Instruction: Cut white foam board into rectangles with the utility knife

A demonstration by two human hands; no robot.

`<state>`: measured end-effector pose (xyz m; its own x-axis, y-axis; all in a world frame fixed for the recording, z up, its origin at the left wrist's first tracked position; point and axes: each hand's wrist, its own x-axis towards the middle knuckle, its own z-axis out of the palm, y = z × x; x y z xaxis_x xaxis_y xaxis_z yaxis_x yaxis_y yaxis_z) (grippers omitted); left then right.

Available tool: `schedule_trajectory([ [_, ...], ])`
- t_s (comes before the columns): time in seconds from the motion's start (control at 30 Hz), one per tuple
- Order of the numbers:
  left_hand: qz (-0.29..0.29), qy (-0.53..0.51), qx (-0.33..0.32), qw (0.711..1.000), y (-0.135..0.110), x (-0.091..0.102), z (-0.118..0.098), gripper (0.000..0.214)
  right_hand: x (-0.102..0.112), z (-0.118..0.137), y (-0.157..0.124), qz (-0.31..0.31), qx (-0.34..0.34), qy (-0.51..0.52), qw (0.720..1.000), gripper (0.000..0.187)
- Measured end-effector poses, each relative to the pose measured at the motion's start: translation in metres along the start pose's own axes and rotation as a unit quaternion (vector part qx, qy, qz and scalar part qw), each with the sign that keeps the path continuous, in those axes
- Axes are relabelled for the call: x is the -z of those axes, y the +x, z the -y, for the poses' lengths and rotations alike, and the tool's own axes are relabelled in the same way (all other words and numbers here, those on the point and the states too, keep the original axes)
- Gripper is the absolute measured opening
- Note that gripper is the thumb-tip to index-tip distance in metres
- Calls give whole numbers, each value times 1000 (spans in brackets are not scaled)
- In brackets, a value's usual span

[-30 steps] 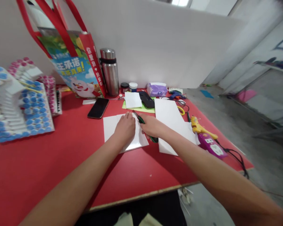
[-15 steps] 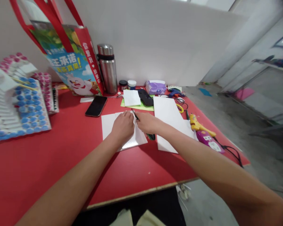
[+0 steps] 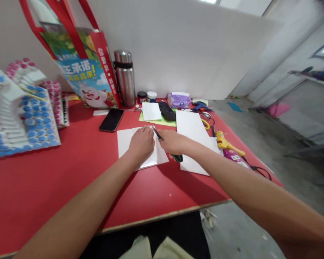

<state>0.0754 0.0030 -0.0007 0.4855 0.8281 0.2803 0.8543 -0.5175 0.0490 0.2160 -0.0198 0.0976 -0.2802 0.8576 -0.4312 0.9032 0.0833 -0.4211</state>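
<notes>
A white sheet (image 3: 125,142) lies flat on the red table (image 3: 56,180). My left hand (image 3: 142,143) rests on it with fingers curled and pressed down, holding it in place. My right hand (image 3: 172,141) is closed round a green-handled utility knife (image 3: 158,133); its blade end points away from me along the sheet's right side, and the handle end sticks out below my hand. A second, longer white sheet (image 3: 191,129) lies just to the right of my right hand.
A black phone (image 3: 111,119), a steel flask (image 3: 125,79) and a red printed bag (image 3: 83,72) stand behind the sheet. Stacked blue- and pink-capped items (image 3: 21,115) fill the left. A yellow glue gun (image 3: 226,143), cables and small jars lie at right and back. Table edge runs near me.
The view has shifted slightly. My right hand with the knife has drawn back a little toward me along the sheet's right side. My left hand stays pressed on the sheet.
</notes>
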Motion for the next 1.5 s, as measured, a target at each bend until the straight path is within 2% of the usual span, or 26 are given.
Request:
schedule_trajectory([
  [0.2, -10, 2, 2, 1000, -1, 0, 0, 32, -2, 3, -16, 27, -17, -35, 999, 28],
  [0.57, 0, 26, -2, 1000, -1, 4, -2, 35, -16, 2, -52, 27, -13, -64, 998, 28],
  [0.77, -5, 32, -13, 999, -1, 3, -1, 35, -22, 2, -78, 38, -16, -72, 997, 42],
  [1.03, 13, 43, -13, 999, -1, 6, -1, 36, -43, -6, -108, 11, -10, -143, 990, 64],
  [1.4, 17, 41, -13, 999, -2, 6, -2, 35, -57, -10, -147, 56, -28, -140, 988, 82],
  [1.5, 15, 46, -15, 999, -2, 7, -3, 36, -63, -12, -156, 64, -41, -136, 988, 82],
])
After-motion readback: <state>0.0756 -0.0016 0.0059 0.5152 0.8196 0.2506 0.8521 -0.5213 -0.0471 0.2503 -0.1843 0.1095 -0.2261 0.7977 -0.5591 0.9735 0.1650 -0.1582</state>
